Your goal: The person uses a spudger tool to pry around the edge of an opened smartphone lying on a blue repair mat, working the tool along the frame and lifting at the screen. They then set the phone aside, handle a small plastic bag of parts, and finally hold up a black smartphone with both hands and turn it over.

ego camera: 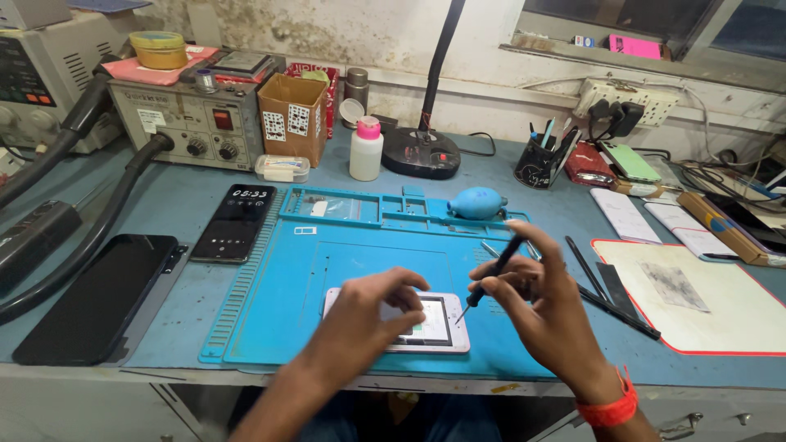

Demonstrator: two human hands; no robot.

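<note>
Head view over a repair bench, with the blue work mat [360,270] as landmark.

Near the mat's front edge, about midway along it: a small white-framed phone [446,327] lying flat, back opened, long axis running left–right, parallel to that edge.

On the phone's left half: left hand [368,315], palm down, fingers [409,282] curled over the top rim and pinning the phone to the mat – a closed, pressing hold, not a lift.

Just right of the phone: right hand [536,295], fingers closed pen-fashion around a slim black screwdriver [490,278]. Shaft tilted, upper end toward the mat's back edge and to the right, tip down and to the left, poised at the phone's right end; contact of tip with phone not resolvable. Orange band on the right wrist.

Key relation – phone lying to the left of and below the tool grip, tool axis slanting across the phone's long axis, right hand nearer the open right end, left hand covering the rest.

On the mat's back tray: blue rubber air blower [477,202]. At the mat's right edge: black tweezers and probes [610,303]. Left of the mat: a dark phone with lit screen [237,223] and a larger black slab-like device [94,299]. Behind the mat: white bottle with pink cap [366,150], cardboard box [292,117], grey soldering station [184,123], black lamp base [422,153]. Right of the mat: white red-edged pad [704,303].
</note>
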